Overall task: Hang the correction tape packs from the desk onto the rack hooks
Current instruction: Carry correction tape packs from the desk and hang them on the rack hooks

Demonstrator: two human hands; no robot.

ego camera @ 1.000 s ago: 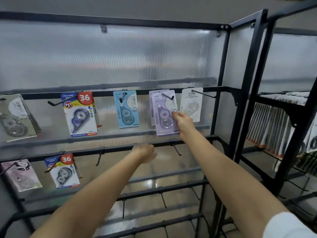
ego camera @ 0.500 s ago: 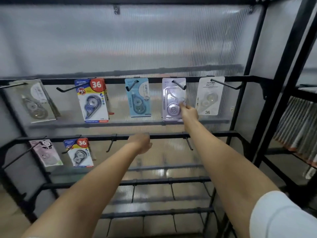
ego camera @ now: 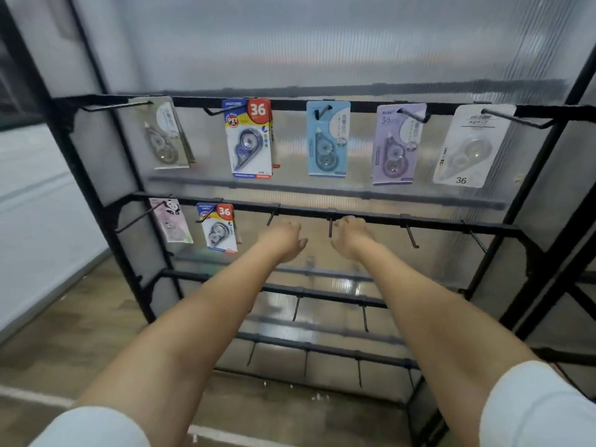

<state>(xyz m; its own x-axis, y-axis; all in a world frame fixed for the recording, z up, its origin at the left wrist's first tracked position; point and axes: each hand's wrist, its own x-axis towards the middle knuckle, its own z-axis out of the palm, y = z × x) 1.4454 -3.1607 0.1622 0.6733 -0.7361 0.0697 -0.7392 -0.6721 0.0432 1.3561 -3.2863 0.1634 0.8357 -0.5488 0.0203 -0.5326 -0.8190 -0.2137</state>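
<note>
Standing upright, the black metal rack (ego camera: pixel 322 217) carries horizontal bars with forward-projecting wire hooks, backed by ribbed translucent plastic sheeting (ego camera: pixel 322 53). Seven correction tape packs hang with long axes vertical, card fronts facing the camera. Top bar, left to right: grey pack (ego camera: pixel 166 133), blue-and-red pack (ego camera: pixel 250 138), light blue pack (ego camera: pixel 327 138), lilac pack (ego camera: pixel 395 145), white pack (ego camera: pixel 467 146). Second bar: panda-print pack (ego camera: pixel 171 221), small blue-and-red pack (ego camera: pixel 219 229). The left hand (ego camera: pixel 283 240) and right hand (ego camera: pixel 350 237) sit apart either side of an empty hook (ego camera: pixel 330 228), fingers loosely curled, holding nothing.
</note>
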